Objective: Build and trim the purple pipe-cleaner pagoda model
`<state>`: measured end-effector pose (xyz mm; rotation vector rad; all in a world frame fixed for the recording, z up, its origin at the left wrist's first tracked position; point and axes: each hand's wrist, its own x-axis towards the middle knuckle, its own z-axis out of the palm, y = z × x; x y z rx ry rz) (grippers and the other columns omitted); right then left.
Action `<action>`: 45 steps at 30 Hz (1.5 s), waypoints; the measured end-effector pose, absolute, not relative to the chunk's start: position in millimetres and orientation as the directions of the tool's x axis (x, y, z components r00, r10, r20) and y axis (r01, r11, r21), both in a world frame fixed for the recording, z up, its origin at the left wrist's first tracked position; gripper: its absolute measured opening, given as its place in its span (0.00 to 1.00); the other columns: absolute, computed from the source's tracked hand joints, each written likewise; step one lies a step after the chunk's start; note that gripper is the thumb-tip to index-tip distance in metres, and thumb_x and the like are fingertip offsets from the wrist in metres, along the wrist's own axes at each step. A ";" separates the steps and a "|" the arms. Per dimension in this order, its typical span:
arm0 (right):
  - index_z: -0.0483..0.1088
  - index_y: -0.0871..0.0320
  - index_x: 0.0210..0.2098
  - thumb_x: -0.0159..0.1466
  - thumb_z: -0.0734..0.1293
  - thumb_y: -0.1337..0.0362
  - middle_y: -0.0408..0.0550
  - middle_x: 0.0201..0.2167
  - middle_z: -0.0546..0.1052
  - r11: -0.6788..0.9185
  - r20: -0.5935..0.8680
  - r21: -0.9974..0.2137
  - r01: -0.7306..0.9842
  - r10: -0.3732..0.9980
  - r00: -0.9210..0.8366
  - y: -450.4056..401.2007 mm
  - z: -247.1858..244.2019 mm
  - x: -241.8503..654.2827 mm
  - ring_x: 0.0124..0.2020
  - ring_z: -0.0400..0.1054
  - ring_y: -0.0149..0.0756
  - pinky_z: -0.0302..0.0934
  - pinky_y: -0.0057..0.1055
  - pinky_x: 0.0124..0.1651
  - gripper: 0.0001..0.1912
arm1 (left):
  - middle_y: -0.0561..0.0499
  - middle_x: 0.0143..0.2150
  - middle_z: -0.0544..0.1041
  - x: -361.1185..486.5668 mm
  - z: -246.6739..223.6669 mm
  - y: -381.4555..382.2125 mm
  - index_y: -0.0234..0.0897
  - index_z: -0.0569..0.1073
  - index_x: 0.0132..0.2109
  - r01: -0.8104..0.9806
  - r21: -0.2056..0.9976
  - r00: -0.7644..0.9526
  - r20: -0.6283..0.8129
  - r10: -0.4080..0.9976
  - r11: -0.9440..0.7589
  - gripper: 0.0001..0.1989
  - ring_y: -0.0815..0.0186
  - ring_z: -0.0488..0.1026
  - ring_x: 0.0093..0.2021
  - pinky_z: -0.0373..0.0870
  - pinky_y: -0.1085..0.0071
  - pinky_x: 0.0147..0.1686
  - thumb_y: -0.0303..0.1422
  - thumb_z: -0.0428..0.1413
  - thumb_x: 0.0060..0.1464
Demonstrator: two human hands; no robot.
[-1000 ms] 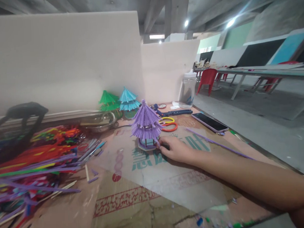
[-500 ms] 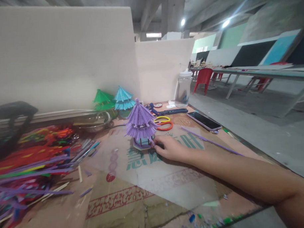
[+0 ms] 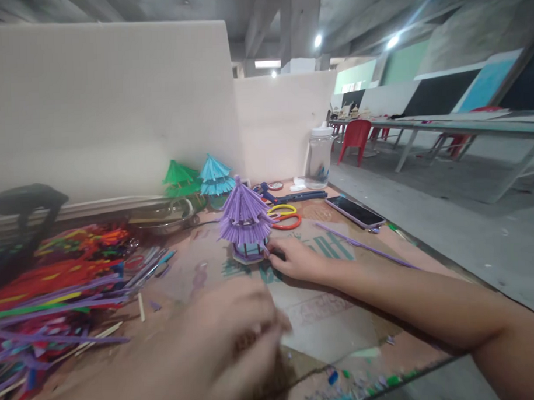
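Note:
A small model pavilion with a two-tiered purple pipe-cleaner roof stands upright on the table. At the right side of its base, my right hand is closed in a pinch. A short purple pipe-cleaner piece shows at those fingertips, against the base. My left hand is in front of the pavilion, apart from it and smeared by motion. Whether its curled fingers hold anything is hidden by the blur. Under the pavilion lies a clear printed plastic sheet over cardboard.
Loose pipe cleaners and sticks pile up at the left. Behind the pavilion stand green and blue models, with scissors and a glue gun nearby. A phone, a purple pipe cleaner and a jar are right.
My left hand has come into view from the lower left, in front of the pavilion. My right hand stays at the pavilion's base. The view has shifted slightly.

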<state>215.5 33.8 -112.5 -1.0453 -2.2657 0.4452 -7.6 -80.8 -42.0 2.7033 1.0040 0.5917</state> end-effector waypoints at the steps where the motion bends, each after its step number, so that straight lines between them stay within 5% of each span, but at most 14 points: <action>1: 0.71 0.59 0.34 0.60 0.62 0.71 0.47 0.31 0.77 0.639 0.377 -0.516 0.570 0.768 -0.518 33.8 -112.6 215.7 0.33 0.70 0.35 0.58 0.28 0.37 0.06 | 0.50 0.37 0.77 -2.0 -47.0 -64.4 0.43 0.78 0.39 0.631 0.271 0.672 0.278 0.687 -0.727 0.12 0.65 0.73 0.38 0.71 0.70 0.39 0.35 0.49 0.63; 4: 0.71 0.59 0.34 0.60 0.62 0.71 0.48 0.32 0.77 0.663 0.384 -0.495 0.562 0.747 -0.542 32.9 -112.2 216.5 0.35 0.70 0.36 0.59 0.29 0.39 0.05 | 0.47 0.39 0.78 6.9 -72.1 -20.0 0.39 0.77 0.46 0.757 0.088 0.585 0.352 0.731 -0.648 0.11 0.63 0.75 0.40 0.71 0.68 0.40 0.29 0.50 0.63; 8: 0.70 0.59 0.33 0.59 0.63 0.72 0.48 0.31 0.77 0.672 0.396 -0.491 0.554 0.739 -0.545 31.8 -111.3 216.9 0.33 0.69 0.36 0.59 0.29 0.38 0.05 | 0.44 0.44 0.78 5.9 -97.1 -0.7 0.35 0.74 0.50 0.714 -0.151 0.688 0.333 0.645 -0.684 0.12 0.60 0.75 0.42 0.72 0.67 0.39 0.25 0.51 0.61; 13: 0.70 0.59 0.32 0.59 0.63 0.71 0.46 0.29 0.75 0.669 0.388 -0.488 0.560 0.741 -0.548 32.9 -111.9 216.5 0.30 0.67 0.34 0.58 0.28 0.35 0.04 | 0.41 0.44 0.75 8.3 -91.1 -6.3 0.33 0.73 0.47 0.763 -0.281 0.641 0.210 0.738 -0.583 0.11 0.55 0.73 0.41 0.72 0.65 0.32 0.23 0.51 0.59; 23: 0.72 0.59 0.35 0.62 0.67 0.68 0.47 0.32 0.78 0.629 0.366 -0.551 0.548 0.773 -0.518 33.2 -110.6 215.4 0.34 0.71 0.35 0.61 0.29 0.39 0.02 | 0.43 0.35 0.78 8.4 -110.6 12.7 0.33 0.76 0.40 0.767 -0.204 0.641 0.285 0.712 -0.609 0.13 0.58 0.76 0.37 0.70 0.66 0.35 0.36 0.50 0.65; 31: 0.72 0.59 0.40 0.63 0.67 0.69 0.48 0.36 0.80 0.574 0.366 -0.664 0.479 0.808 -0.461 36.3 -110.0 213.5 0.38 0.75 0.37 0.66 0.31 0.43 0.06 | 0.40 0.34 0.78 14.6 -103.2 9.4 0.30 0.76 0.39 0.764 -0.252 0.645 0.251 0.722 -0.594 0.12 0.56 0.77 0.35 0.69 0.65 0.32 0.29 0.49 0.63; 35: 0.76 0.58 0.41 0.65 0.64 0.69 0.49 0.39 0.81 0.614 0.383 -0.619 0.491 0.781 -0.494 40.0 -111.1 214.7 0.41 0.75 0.39 0.66 0.34 0.46 0.09 | 0.41 0.33 0.78 13.1 -106.2 12.1 0.30 0.76 0.39 0.776 -0.214 0.630 0.275 0.726 -0.593 0.11 0.56 0.77 0.35 0.69 0.65 0.33 0.29 0.49 0.62; 41: 0.77 0.60 0.41 0.63 0.64 0.72 0.51 0.38 0.81 0.638 0.377 -0.533 0.556 0.767 -0.519 40.7 -112.6 214.1 0.40 0.73 0.40 0.64 0.35 0.46 0.10 | 0.41 0.31 0.79 17.0 -104.7 10.9 0.32 0.77 0.37 0.820 -0.159 0.569 0.316 0.759 -0.549 0.18 0.56 0.77 0.33 0.70 0.65 0.33 0.41 0.51 0.63; 45: 0.76 0.60 0.40 0.63 0.64 0.73 0.52 0.38 0.80 0.663 0.379 -0.508 0.551 0.746 -0.548 39.3 -110.0 212.8 0.40 0.73 0.39 0.64 0.33 0.44 0.10 | 0.39 0.30 0.78 19.4 -101.1 8.8 0.29 0.77 0.37 0.810 -0.185 0.587 0.278 0.760 -0.557 0.17 0.55 0.78 0.33 0.70 0.64 0.32 0.35 0.47 0.65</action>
